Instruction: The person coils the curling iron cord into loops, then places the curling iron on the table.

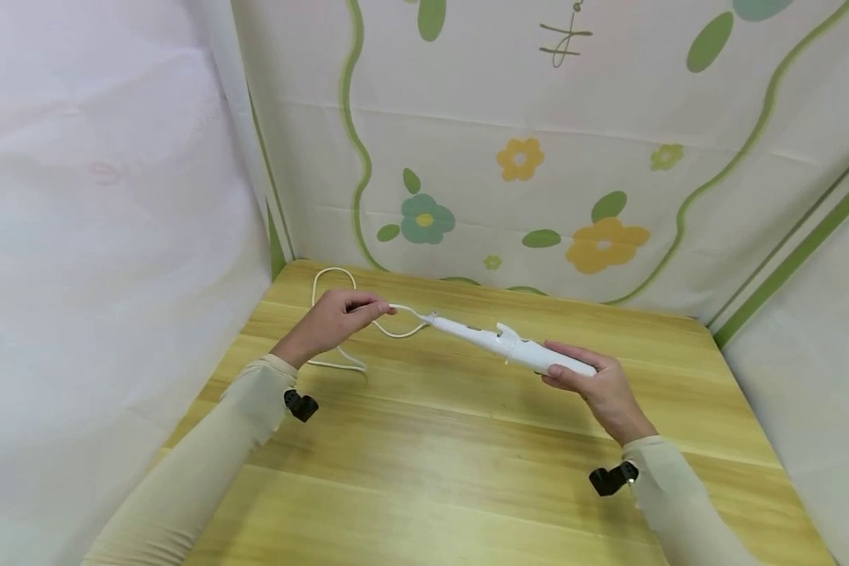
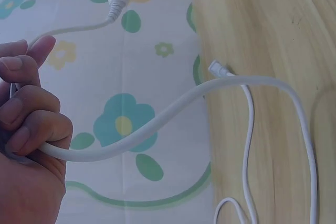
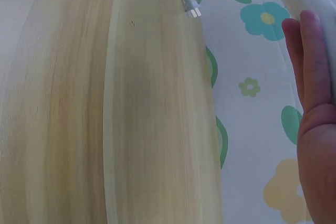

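Note:
A white curling iron [image 1: 469, 335] with a small raised lever spans the space between the two hands above the table. My right hand [image 1: 608, 395] grips its thicker end, thumb on the near side and fingers on the far side. From the thinner end runs a white power cord [image 2: 173, 109]. My left hand [image 1: 330, 321] holds this cord; in the left wrist view its fingers curl round it, and a length hangs down from the palm. The cord's two-prong plug [image 3: 192, 7] lies near the far edge of the table.
Loops of cord rest on the wooden table [image 1: 424, 464] at the back left. A white cloth [image 1: 467, 102] with printed flowers stands behind the table. White sheets hang on the left [image 1: 113, 236] and right sides. Each sleeve carries a small black wrist camera [image 1: 300, 405].

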A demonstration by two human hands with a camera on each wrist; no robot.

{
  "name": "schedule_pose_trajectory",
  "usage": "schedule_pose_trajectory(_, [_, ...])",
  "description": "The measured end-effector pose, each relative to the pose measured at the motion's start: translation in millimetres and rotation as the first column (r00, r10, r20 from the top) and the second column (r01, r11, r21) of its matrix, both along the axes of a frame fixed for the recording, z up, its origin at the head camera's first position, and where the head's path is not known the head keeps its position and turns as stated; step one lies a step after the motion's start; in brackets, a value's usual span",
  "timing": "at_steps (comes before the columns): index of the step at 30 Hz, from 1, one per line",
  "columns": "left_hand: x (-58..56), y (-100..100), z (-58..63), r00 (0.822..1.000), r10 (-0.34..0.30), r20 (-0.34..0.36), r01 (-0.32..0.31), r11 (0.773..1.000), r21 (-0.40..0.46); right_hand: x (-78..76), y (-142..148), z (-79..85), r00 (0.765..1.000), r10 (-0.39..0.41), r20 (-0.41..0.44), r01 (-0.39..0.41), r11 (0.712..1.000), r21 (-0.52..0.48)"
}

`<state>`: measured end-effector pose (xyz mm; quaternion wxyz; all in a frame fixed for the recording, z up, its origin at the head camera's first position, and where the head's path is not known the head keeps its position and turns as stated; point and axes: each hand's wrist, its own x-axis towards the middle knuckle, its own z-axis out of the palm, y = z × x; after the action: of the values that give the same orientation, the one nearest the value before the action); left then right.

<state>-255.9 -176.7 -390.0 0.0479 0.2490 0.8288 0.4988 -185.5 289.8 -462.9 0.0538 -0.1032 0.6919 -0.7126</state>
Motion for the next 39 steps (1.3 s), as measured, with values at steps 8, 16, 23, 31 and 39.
schedule_pose_trajectory(8, [-0.7,4,9.7,1.000,0.007,-0.009,-0.007,0.999,0.046,2.2,-6,-1.9,0.999,0.038,0.001,-0.037,0.983,0.179])
schedule_pose_trajectory(16, [-2.7,5,13.0,1.000,-0.007,-0.019,0.009,0.997,0.082,5.9,-9,0.4,0.994,-0.100,-0.031,0.105,0.940,0.326])
schedule_pose_trajectory(23, [-1.2,4,13.0,1.000,-0.011,-0.024,0.014,0.995,0.095,6.5,-17,5.4,0.988,-0.141,-0.059,0.141,0.990,0.007])
schedule_pose_trajectory(31, [-2.3,2,12.5,1.000,-0.004,-0.025,0.006,0.996,0.084,6.8,-19,6.8,0.992,-0.115,-0.043,0.119,0.986,0.114])
schedule_pose_trajectory(39, [-1.0,1,13.2,0.999,-0.032,-0.019,0.033,0.997,0.066,8.9,-16,10.2,0.996,-0.091,-0.025,0.094,0.970,0.226])
